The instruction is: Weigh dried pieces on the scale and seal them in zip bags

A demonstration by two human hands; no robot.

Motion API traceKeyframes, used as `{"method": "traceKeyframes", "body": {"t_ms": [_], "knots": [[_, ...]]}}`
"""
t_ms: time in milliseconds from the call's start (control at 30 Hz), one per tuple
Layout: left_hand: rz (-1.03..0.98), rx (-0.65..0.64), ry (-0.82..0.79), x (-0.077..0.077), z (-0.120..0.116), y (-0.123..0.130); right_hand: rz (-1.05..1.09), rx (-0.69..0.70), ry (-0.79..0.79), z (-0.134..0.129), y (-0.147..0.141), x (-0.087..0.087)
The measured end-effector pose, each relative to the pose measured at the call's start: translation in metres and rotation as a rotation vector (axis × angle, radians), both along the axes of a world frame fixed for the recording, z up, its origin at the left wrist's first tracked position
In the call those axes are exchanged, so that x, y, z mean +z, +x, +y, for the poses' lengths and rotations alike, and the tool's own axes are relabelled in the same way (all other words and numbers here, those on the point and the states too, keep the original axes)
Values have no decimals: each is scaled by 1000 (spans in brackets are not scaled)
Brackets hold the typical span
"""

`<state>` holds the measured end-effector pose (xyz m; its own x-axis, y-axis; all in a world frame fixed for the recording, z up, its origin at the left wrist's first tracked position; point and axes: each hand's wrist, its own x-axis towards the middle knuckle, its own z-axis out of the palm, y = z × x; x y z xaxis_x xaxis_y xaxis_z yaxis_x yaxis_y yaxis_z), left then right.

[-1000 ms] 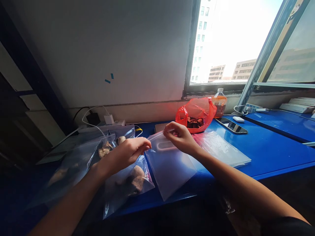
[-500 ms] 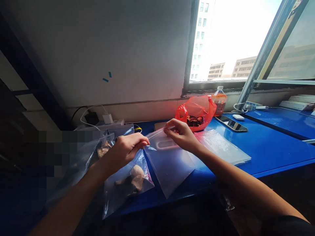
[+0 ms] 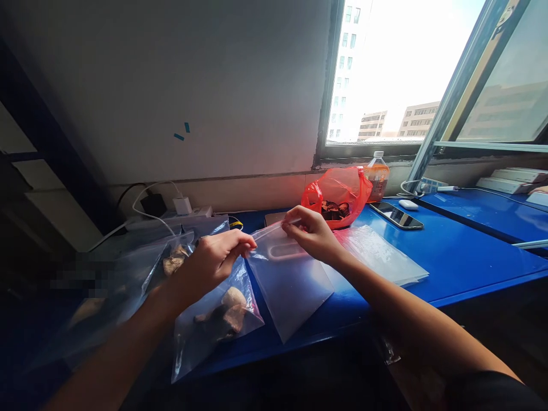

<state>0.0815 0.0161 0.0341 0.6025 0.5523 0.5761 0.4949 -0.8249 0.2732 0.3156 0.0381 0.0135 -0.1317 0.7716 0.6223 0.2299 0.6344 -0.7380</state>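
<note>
A flat, clear plastic bag (image 3: pixel 295 297) hangs between my hands over the blue table's front part, with nothing visible inside. My left hand (image 3: pixel 222 257) pinches its upper left corner. Farther right along the same top edge, my right hand (image 3: pixel 310 231) grips the bag between thumb and fingers. Beneath and beside my left hand lies a clear bag (image 3: pixel 188 348) holding pale brown dried pieces (image 3: pixel 233 308). Another bag with a dried piece (image 3: pixel 173 261) is partly hidden behind my left hand. A stack of clear bags (image 3: pixel 385 257) lies right of my right hand.
Behind my right hand stands an open red plastic bag (image 3: pixel 357 194) with dark pieces inside, beside a bottle (image 3: pixel 378 177). A phone (image 3: pixel 397 216) and a white case (image 3: pixel 408 205) lie on the blue table (image 3: pixel 454 245). Chargers and cables (image 3: pixel 182 205) are at the back left.
The whole view has shifted slightly, so things appear a little farther left. Both hands keep their hold on the bag's top edge.
</note>
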Motion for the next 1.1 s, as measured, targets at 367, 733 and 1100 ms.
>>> {"method": "traceKeyframes", "body": {"t_ms": [367,733,1100], "knots": [[66,60,-106,0,0,0,-54,10,-24,2,2,-1],[190,21,-217,1,1,0,-86,97,-62,4,3,-2],[143,-13,-209,-1,-1,-1,-115,74,-52,4,3,-2]]}}
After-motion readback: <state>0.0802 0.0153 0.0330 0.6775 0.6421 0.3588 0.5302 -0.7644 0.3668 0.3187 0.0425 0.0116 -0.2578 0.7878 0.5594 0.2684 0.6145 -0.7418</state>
